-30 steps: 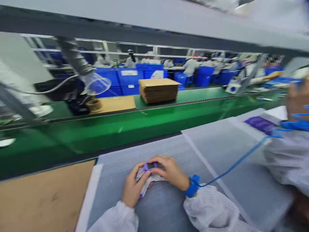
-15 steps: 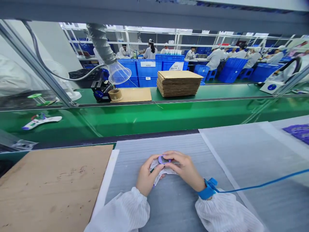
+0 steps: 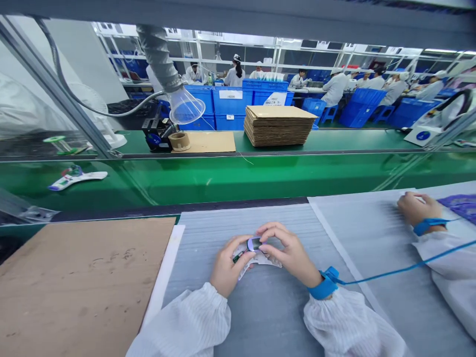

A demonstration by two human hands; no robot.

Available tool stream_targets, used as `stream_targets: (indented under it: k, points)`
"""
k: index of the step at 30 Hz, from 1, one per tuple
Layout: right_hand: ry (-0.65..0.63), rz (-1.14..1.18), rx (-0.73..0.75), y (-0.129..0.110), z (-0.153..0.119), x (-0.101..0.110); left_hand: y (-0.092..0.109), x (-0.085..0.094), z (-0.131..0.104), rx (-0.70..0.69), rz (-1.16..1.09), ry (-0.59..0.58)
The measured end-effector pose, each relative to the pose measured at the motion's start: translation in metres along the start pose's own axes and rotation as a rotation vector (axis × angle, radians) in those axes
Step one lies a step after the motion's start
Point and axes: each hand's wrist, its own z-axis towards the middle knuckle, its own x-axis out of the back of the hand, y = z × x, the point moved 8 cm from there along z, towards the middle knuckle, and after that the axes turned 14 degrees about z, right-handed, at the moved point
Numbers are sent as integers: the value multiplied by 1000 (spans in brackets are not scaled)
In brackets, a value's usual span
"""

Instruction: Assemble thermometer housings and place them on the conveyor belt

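Observation:
My left hand (image 3: 228,267) is closed around a white curved thermometer-like housing (image 3: 270,260), its thumb across the front. Green circuit board (image 3: 237,258) shows at the housing's left part. A purple-framed display (image 3: 254,244) with a dark window sits over the housing. At the display's right end, my right hand (image 3: 288,250) pinches its edge between thumb and fingers, with the index finger arched above. The fingers partly hide the display and housing, so whether the two are joined I cannot tell. A blue strap (image 3: 324,283) with a cord circles my right wrist.
A co-worker's hand (image 3: 418,208) reaches in at right, near purple parts (image 3: 461,206). Brown cardboard (image 3: 82,277) covers the bench at left. Beyond runs a green conveyor (image 3: 223,181) carrying a similar white device (image 3: 80,180). Stacked cardboard (image 3: 279,128) and a fume hose (image 3: 159,59) stand behind.
My right fingers have lifted and spread slightly at the display's right side, uncovering more of its window. A co-worker's hand has come in at right. The white device on the conveyor has moved right.

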Motion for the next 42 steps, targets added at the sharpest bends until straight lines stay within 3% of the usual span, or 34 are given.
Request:
stream_targets:
  k: [6,15,33,42]
  points:
    - [28,-23,-10,-5,1,2,18,4,-1,-209,235,24]
    - [-9,-53,13,-15,1,1,22,-1,-4,-282,325,-16]
    - [-81,-223,22,-19,-1,-8,23,0,-5,-231,341,-11]
    - [-90,-245,19,-18,-4,-16,12,5,-3,-55,201,73]
